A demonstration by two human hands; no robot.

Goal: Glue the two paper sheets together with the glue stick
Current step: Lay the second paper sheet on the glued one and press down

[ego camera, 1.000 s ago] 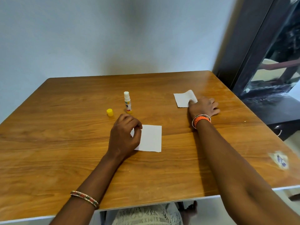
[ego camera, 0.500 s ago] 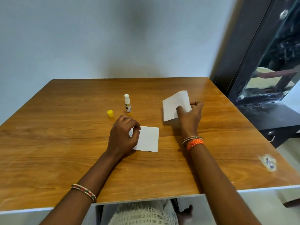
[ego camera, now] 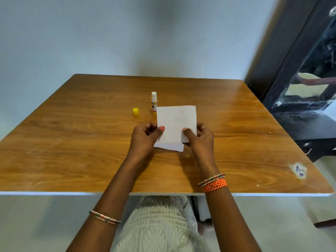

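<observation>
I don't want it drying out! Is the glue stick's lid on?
Off. The glue stick stands upright, uncapped; its yellow cap sits beside it.

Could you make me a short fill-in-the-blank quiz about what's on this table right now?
1. The upper paper sheet is pinched by the left hand and the ____ hand.
2. The glue stick stands upright with its cap ____.
3. The yellow cap sits on the wooden table, to the ____ of the glue stick.
4. The lower paper sheet lies ____ the upper one.

Missing words: right; off; left; under
</observation>
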